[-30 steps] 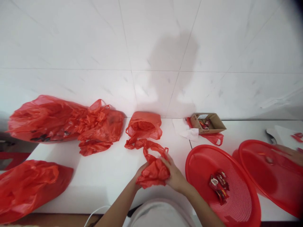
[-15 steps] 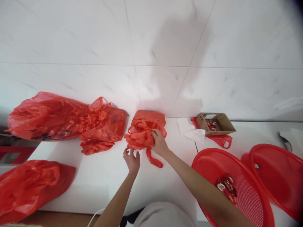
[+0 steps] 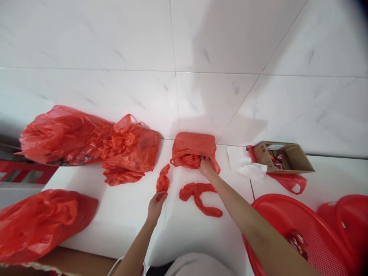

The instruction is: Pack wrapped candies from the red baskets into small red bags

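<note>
On the tabletop point(image 3: 120, 207), the left hand point(image 3: 155, 206), empty earlier, now pinches a twisted red strip point(image 3: 163, 181). Rightward sits an open red bag point(image 3: 194, 143); crumpled plastic point(image 3: 190, 161) held earlier appears stowed inside. The right hand point(image 3: 207, 168) now reaches in, grasp hidden.

The top point(image 3: 198, 265) is pale grey — forearms point(image 3: 253, 226) bare.
</note>
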{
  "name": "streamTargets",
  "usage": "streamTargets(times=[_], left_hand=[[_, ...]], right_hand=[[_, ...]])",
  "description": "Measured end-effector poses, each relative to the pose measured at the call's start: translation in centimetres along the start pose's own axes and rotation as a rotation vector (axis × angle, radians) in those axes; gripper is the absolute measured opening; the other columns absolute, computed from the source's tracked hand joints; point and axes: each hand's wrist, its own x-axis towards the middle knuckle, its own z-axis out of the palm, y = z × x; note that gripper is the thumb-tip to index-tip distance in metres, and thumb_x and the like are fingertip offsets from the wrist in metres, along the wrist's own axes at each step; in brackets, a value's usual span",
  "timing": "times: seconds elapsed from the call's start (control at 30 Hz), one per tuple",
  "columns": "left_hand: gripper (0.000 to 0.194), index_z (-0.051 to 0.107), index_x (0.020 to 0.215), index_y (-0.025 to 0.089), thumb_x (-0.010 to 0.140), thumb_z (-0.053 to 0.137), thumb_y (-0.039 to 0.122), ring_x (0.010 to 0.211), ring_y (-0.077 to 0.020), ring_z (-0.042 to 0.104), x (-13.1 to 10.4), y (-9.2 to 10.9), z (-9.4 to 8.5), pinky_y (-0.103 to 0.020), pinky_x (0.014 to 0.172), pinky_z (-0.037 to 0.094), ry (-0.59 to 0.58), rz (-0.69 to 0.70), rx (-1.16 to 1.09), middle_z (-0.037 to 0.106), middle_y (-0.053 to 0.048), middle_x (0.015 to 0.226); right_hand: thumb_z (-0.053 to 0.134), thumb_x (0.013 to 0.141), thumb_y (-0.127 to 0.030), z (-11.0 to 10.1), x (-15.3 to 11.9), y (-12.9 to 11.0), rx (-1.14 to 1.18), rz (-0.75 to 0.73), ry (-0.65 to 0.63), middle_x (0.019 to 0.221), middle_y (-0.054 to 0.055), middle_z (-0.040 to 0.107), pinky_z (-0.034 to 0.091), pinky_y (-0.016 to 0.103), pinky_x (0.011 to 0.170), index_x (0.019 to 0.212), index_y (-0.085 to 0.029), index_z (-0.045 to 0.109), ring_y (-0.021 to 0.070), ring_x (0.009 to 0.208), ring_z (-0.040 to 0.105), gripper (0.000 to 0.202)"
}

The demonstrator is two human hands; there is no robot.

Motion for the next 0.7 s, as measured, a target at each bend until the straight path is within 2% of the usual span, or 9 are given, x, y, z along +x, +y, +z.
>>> streamTargets(times=[0.07, 0.17, 0.2, 0.27, 0.33, 0.43, 0.53, 0.6, 0.7], left_hand=[[0.043, 0.065, 0.108, 0.016, 0.087, 0.045, 0.048, 0.096, -0.0230, 0.067, -1.4, -0.4, -0.3, -0.036, 0.080, 0.053, -0.017, -0.032, -0.063, 0.070, -0.011, 0.106], [0.039, 0.067, 0.104, 0.018, 0.083, 0.052, 0.048, 0.094, -0.0237, 0.067, -2.8, -0.7, -0.2, -0.036, 0.082, 0.053, -0.054, -0.018, -0.083, 0.071, -0.009, 0.102], [0.034, 0.069, 0.098, 0.019, 0.079, 0.057, 0.045, 0.093, -0.0243, 0.066, -3.1, -0.8, 0.1, -0.038, 0.084, 0.052, -0.062, 0.006, -0.067, 0.071, -0.007, 0.099], [0.025, 0.071, 0.089, 0.021, 0.074, 0.062, 0.038, 0.092, -0.0253, 0.065, -3.1, -0.8, 0.8, -0.041, 0.089, 0.050, -0.069, 0.075, -0.025, 0.069, -0.007, 0.098], [0.024, 0.071, 0.089, 0.020, 0.071, 0.063, 0.032, 0.102, -0.0278, 0.062, -2.5, -0.4, 1.6, -0.043, 0.095, 0.046, -0.058, 0.152, 0.013, 0.064, -0.010, 0.107], [0.043, 0.063, 0.115, 0.015, 0.075, 0.059, 0.030, 0.131, -0.0320, 0.041, -1.0, 1.5, 2.5, -0.047, 0.107, 0.036, 0.003, 0.247, 0.049, 0.043, -0.017, 0.139], [0.060, 0.045, 0.136, 0.016, 0.080, 0.057, 0.029, 0.141, -0.0339, 0.024, 0.2, 4.3, 2.8, -0.051, 0.112, 0.029, 0.050, 0.345, 0.161, 0.012, -0.017, 0.156], [0.060, 0.045, 0.137, 0.019, 0.079, 0.060, 0.029, 0.143, -0.0387, 0.015, 0.0, 5.9, 2.8, -0.057, 0.110, 0.027, 0.054, 0.325, 0.276, 0.005, -0.016, 0.159], [0.052, 0.050, 0.131, 0.022, 0.081, 0.061, 0.031, 0.144, -0.0430, 0.006, -2.3, 6.8, 2.5, -0.065, 0.106, 0.026, 0.082, 0.260, 0.351, 0.005, -0.014, 0.159]], right_hand=[[0.052, 0.081, -0.014, -0.5, -2.2, -0.5, 0.030, 0.003, -0.019, 0.146, 0.020, 0.033, 0.041, 0.039, 0.094, 0.151, -0.017, 0.021, 0.0321, 0.124, 0.045, 0.076], [0.058, 0.081, -0.022, -1.2, -7.8, -2.0, 0.096, -0.092, 0.035, 0.156, 0.012, 0.015, 0.036, 0.049, 0.100, 0.151, -0.029, 0.022, 0.0384, 0.133, 0.033, 0.078], [0.056, 0.083, -0.024, -1.1, -10.0, -2.4, 0.117, -0.147, 0.073, 0.158, 0.009, 0.013, 0.033, 0.051, 0.104, 0.149, -0.032, 0.027, 0.0383, 0.137, 0.026, 0.072], [0.054, 0.086, -0.025, -0.2, -14.3, -3.0, 0.149, -0.217, 0.092, 0.156, 0.006, 0.020, 0.030, 0.051, 0.107, 0.139, -0.031, 0.046, 0.0363, 0.140, 0.021, 0.054], [0.057, 0.084, -0.025, 1.4, -17.5, -2.9, 0.163, -0.192, -0.014, 0.153, 0.005, 0.029, 0.032, 0.049, 0.106, 0.123, -0.030, 0.061, 0.0356, 0.139, 0.025, 0.040], [0.062, 0.079, -0.021, 3.5, -19.5, -2.0, 0.175, -0.048, -0.187, 0.153, 0.008, 0.032, 0.032, 0.049, 0.105, 0.116, -0.026, 0.066, 0.0377, 0.137, 0.029, 0.038], [0.059, 0.079, -0.015, 4.0, -19.7, -1.1, 0.235, 0.037, -0.250, 0.141, 0.016, 0.047, 0.036, 0.046, 0.100, 0.117, -0.018, 0.064, 0.0348, 0.125, 0.045, 0.039], [0.056, 0.081, -0.016, 3.3, -20.1, -0.7, 0.306, 0.047, -0.246, 0.123, 0.015, 0.061, 0.042, 0.040, 0.093, 0.109, -0.016, 0.067, 0.0287, 0.111, 0.056, 0.030], [0.052, 0.085, -0.021, 1.5, -22.0, -0.8, 0.426, 0.049, -0.202, 0.106, 0.005, 0.068, 0.045, 0.030, 0.086, 0.098, -0.020, 0.066, 0.0186, 0.098, 0.062, 0.019]])
